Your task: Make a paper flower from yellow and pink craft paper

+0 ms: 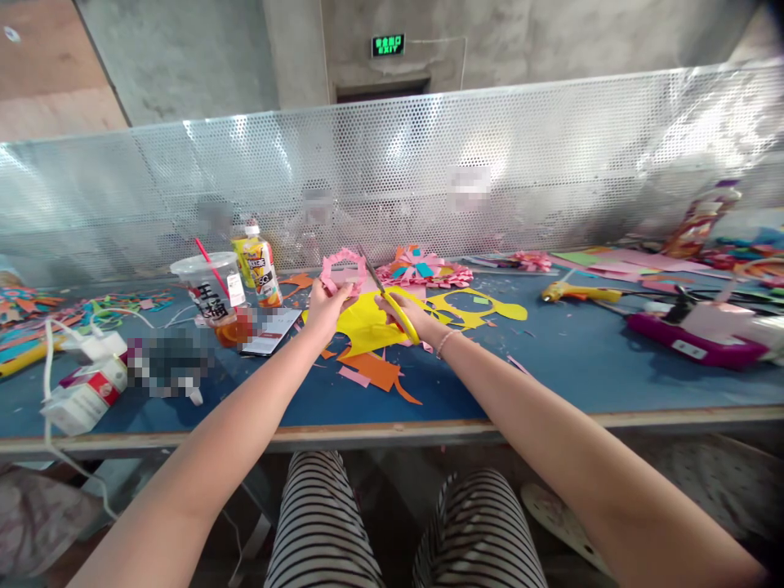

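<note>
A pink paper ring [344, 258] with a notched edge is pinched in my left hand [329, 309], raised above the table. My right hand [412, 318] is closed around the yellow handles of a pair of scissors [401, 314]. Their dark blades point up and away, close to the ring's right side; whether they touch it I cannot tell. Beneath both hands lies a sheet of yellow paper [361, 327]. Orange paper scraps [375, 370] lie nearer to me. Just behind my hands is a layered paper flower [420, 266] in pink, orange and blue.
A plastic cup [211, 286] with a red straw and a drink bottle [265, 273] stand left. Power strips and cables are at both sides; a yellow glue gun [579, 292] lies right. A perforated metal panel [392, 180] borders the blue table [551, 376].
</note>
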Demonstrator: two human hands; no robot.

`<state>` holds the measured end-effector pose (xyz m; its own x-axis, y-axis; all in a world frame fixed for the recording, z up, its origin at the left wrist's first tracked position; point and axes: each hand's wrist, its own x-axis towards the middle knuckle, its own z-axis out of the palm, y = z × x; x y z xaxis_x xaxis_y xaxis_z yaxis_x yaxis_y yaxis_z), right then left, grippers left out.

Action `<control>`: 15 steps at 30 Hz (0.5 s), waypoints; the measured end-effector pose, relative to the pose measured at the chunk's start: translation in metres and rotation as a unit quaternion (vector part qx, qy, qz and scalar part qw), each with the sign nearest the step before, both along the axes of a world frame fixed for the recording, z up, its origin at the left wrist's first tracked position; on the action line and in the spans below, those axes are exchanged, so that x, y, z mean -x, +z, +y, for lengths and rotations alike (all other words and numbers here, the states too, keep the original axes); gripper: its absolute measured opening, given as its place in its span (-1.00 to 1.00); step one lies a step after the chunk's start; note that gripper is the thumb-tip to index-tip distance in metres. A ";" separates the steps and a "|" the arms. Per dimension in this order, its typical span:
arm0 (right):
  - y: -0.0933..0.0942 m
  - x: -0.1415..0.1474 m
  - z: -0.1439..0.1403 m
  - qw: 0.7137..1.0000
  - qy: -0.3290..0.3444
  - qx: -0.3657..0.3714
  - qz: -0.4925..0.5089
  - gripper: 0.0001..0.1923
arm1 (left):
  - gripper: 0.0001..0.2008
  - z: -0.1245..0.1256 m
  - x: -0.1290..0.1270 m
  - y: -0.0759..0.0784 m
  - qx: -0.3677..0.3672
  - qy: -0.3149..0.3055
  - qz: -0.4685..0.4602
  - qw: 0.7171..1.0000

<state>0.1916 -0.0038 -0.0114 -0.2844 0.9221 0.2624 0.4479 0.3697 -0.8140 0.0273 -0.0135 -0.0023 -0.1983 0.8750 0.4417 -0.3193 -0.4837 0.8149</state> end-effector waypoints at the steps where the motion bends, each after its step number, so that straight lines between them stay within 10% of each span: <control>1: -0.001 0.000 0.001 1.000 0.000 -0.002 0.001 -0.54 | -0.67 0.000 0.000 0.000 -0.001 0.001 0.003 1.000; 15: 0.004 0.002 -0.008 1.000 0.001 0.007 -0.010 -0.56 | -0.69 0.001 0.001 -0.002 0.002 0.021 0.027 0.999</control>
<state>0.1893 -0.0119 -0.0070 -0.2910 0.9251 0.2441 0.4643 0.3596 -0.8094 0.0266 -0.0129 -0.0046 -0.2100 0.8679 0.4502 -0.2541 -0.4931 0.8321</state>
